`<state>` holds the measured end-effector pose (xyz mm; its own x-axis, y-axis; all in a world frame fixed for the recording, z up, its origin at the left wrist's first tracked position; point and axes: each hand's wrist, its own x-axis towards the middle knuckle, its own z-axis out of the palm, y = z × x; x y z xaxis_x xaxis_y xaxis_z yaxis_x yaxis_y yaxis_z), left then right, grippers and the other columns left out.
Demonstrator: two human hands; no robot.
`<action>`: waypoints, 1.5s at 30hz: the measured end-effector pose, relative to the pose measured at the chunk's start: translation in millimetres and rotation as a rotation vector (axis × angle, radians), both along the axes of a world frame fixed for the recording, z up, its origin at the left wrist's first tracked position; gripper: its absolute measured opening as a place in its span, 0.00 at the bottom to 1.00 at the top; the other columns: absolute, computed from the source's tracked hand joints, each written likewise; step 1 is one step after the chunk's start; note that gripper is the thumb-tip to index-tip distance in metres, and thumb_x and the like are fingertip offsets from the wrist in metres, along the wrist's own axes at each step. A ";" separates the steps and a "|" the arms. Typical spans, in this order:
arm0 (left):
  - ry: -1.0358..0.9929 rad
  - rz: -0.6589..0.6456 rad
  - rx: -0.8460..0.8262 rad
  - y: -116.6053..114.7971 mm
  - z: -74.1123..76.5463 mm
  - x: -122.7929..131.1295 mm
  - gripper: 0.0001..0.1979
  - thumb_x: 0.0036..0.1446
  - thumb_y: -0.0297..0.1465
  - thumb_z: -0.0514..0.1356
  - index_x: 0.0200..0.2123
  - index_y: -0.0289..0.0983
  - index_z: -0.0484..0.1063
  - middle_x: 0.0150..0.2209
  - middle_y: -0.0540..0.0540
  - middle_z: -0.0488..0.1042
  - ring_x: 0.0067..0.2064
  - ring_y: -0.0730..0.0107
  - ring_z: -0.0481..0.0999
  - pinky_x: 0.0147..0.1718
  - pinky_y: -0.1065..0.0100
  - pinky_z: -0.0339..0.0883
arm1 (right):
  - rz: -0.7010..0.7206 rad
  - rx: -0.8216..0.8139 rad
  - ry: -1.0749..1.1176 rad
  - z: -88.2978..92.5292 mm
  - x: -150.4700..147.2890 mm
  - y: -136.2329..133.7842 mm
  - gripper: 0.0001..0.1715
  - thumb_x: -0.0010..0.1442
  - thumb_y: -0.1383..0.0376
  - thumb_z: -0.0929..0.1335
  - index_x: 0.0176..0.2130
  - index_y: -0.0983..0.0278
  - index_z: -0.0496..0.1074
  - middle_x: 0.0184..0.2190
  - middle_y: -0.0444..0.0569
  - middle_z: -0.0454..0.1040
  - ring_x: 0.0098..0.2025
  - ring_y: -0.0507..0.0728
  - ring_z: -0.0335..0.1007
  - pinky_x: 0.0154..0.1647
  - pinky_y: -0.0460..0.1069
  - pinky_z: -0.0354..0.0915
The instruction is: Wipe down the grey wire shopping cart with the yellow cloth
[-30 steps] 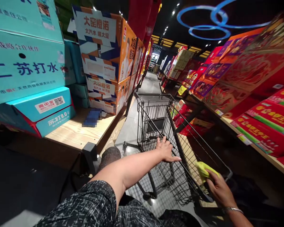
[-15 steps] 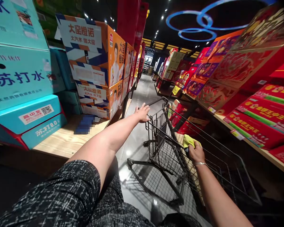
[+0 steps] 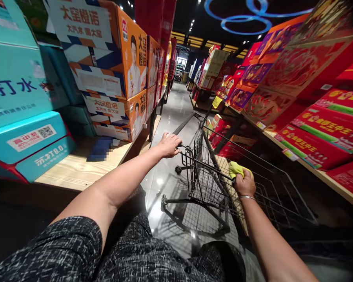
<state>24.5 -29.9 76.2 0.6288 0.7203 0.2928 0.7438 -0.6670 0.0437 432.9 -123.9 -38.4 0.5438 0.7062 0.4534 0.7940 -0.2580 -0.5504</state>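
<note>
A black wire shopping cart (image 3: 204,184) stands in front of me, turned at an angle in the aisle. My left hand (image 3: 170,145) is closed over the near left end of its handlebar, beside a dark rail. At the handlebar's right end, my right hand (image 3: 245,184) is closed around a yellow-green cloth (image 3: 235,169). That hand also rests against the bar, and its wrist wears a silver bracelet (image 3: 247,197). Wire mesh shows through the cart, with the floor visible behind it.
Stacked orange drink cartons (image 3: 106,78) and turquoise boxes (image 3: 32,145) line a wooden shelf (image 3: 82,172) on the left. A dark blue flat item (image 3: 97,149) lies there. Red gift boxes (image 3: 320,145) fill the right shelf, close to the cart. A shiny floor (image 3: 176,102) runs between.
My left hand, spread out over the cart's corner before, has come down and closed on the handlebar. My right hand keeps the cloth. The view has shifted slightly forward.
</note>
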 end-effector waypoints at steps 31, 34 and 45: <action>-0.482 -0.160 -0.346 -77.9 5.0 -29.1 0.41 0.70 0.53 0.38 0.70 0.27 0.54 0.55 0.31 0.75 0.62 0.48 0.71 0.68 0.45 0.50 | 0.533 0.543 -0.032 39.7 -190.0 -16.2 0.48 0.59 0.71 0.65 0.73 0.61 0.46 0.60 0.60 0.68 0.59 0.62 0.69 0.60 0.59 0.69; -0.598 -0.190 -0.403 -78.5 3.3 -29.5 0.56 0.59 0.68 0.32 0.69 0.29 0.58 0.61 0.29 0.71 0.66 0.41 0.66 0.69 0.42 0.48 | 0.633 0.702 -0.249 42.9 -240.9 -34.2 0.51 0.62 0.73 0.64 0.75 0.58 0.38 0.53 0.59 0.71 0.51 0.63 0.70 0.52 0.61 0.73; -0.656 -0.182 -0.406 -77.7 -6.1 -33.7 0.58 0.56 0.69 0.30 0.70 0.30 0.57 0.49 0.35 0.78 0.59 0.49 0.73 0.62 0.50 0.62 | 0.601 0.567 -0.335 33.8 -296.5 -29.5 0.42 0.64 0.68 0.69 0.68 0.35 0.57 0.58 0.51 0.66 0.53 0.64 0.67 0.47 0.59 0.75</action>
<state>-9.2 -107.6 70.1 0.5370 0.7527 0.3808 0.3629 -0.6136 0.7013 136.4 -153.5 -4.7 -0.0704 0.4507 0.8899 0.8497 0.4944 -0.1832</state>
